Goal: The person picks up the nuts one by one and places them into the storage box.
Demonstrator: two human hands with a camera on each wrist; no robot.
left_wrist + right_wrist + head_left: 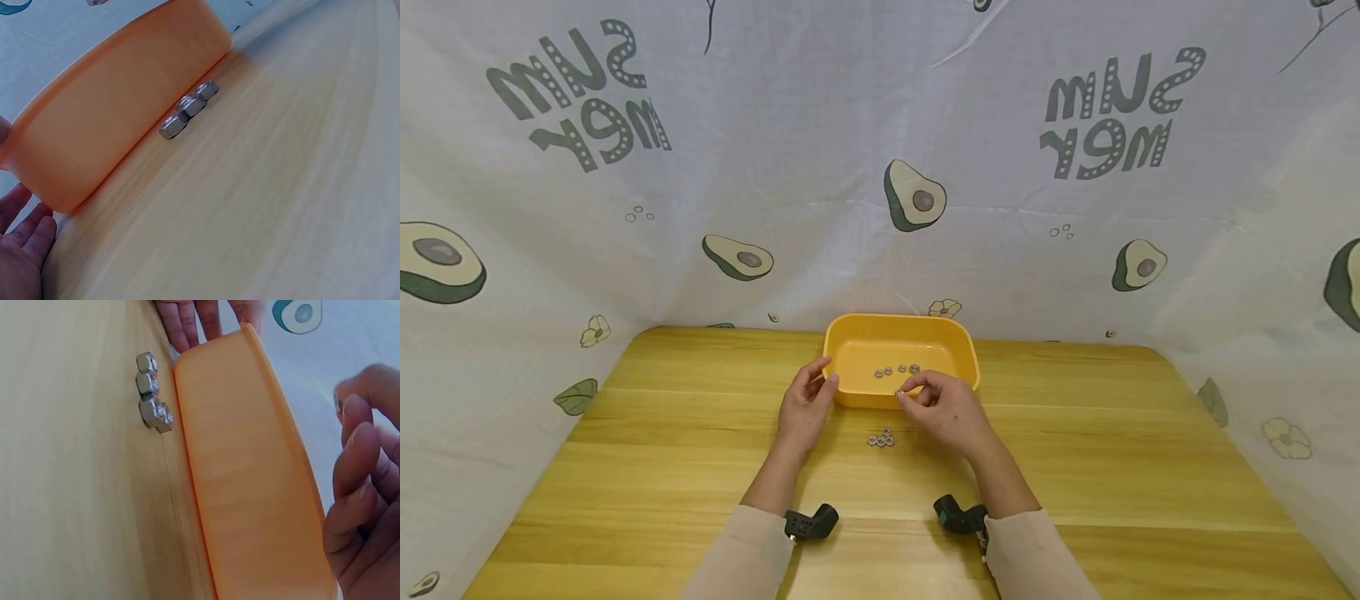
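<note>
A yellow plastic bin (904, 326) stands on the table, with several metal hex nuts (888, 371) on its floor. My right hand (951, 412) is over the bin's front rim and pinches one small nut (338, 403) between thumb and index finger; its other fingers are curled in. At the bin's left end, my left hand (805, 412) rests its fairly straight fingers (39, 232) against the outer wall, thumb by the front corner. Between the hands, close in front of the bin, several more nuts (881, 441) lie in a tight cluster on the wood.
The wooden table (1112, 450) extends to both sides and toward me. Behind it hangs a pale cloth (820, 125) printed with avocados and lettering, close to the bin's back. Black wrist cameras (811, 522) are worn at both sleeves.
</note>
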